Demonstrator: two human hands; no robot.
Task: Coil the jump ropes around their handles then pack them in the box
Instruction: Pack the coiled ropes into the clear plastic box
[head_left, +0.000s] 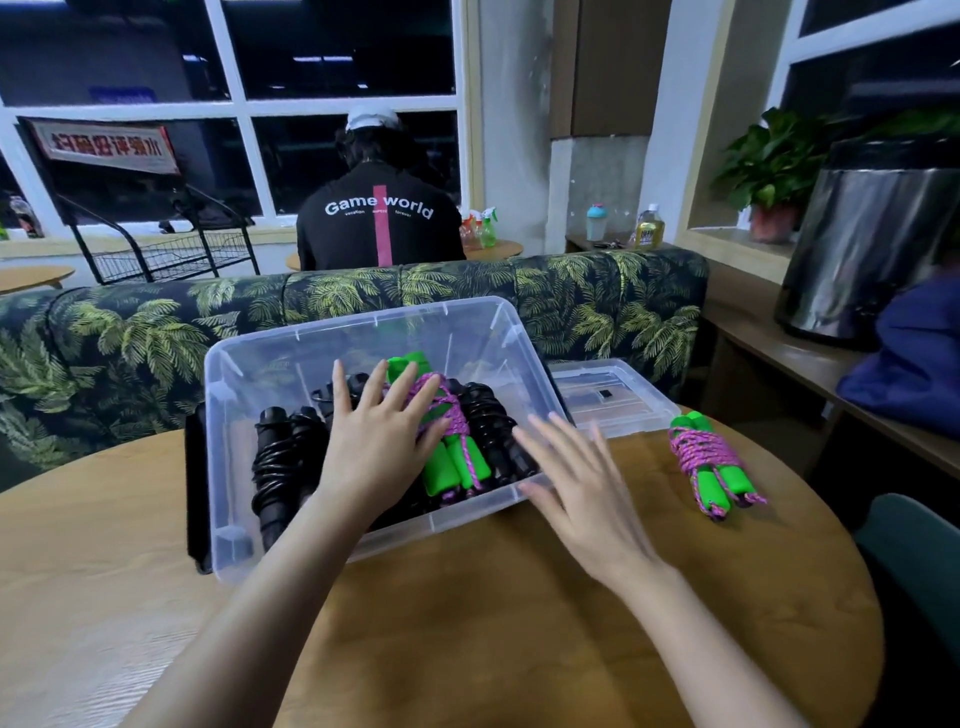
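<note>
Left hand (376, 436) spread flat on green rope bundle (452, 447) in box (363, 332), right hand (576, 483) spread beside, 1 bundle (714, 465) on table (467, 597)

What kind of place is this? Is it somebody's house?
Probably not a house; it looks like a café or shared lounge. A leaf-print sofa stands behind this round wooden table, another person sits at a table beyond it, and a wire cart stands by big windows.

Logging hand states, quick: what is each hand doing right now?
Left hand: open, resting on the green-handled pink-roped jump rope bundle in the clear plastic box.
Right hand: open, holding nothing.
</note>
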